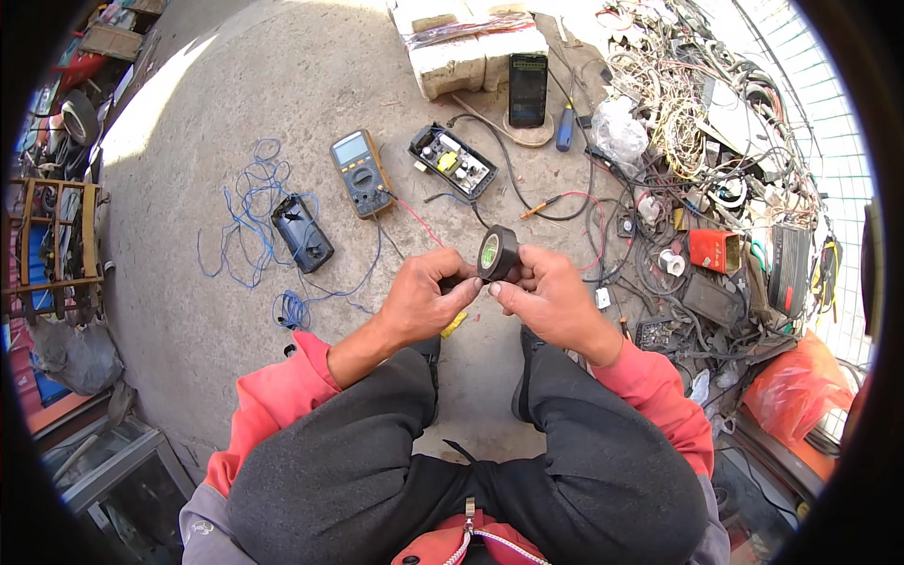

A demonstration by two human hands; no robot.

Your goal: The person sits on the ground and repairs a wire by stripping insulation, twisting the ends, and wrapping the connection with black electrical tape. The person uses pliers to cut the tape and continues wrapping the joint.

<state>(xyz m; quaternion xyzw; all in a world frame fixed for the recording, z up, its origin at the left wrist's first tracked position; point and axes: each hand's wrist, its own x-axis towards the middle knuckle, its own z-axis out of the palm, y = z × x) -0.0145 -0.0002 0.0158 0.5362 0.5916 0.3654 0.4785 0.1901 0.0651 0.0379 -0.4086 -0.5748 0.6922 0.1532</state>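
Remotely, I see the right hand (556,299) grip 1 black tape roll (506,252); the left hand (426,297) pinches something too small to tell. Taping seems unfinished; ahead, the circuit board (461,169) lies uncovered.

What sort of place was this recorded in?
Probably an informal electrical repair spot, perhaps outdoors or at a scrap yard: a multimeter and an opened electronic device lie on rough concrete ground, with a heap of tangled wires to the right.

What the hands (428,294) (554,299) pinch below the black tape roll (505,254) is mostly hidden.
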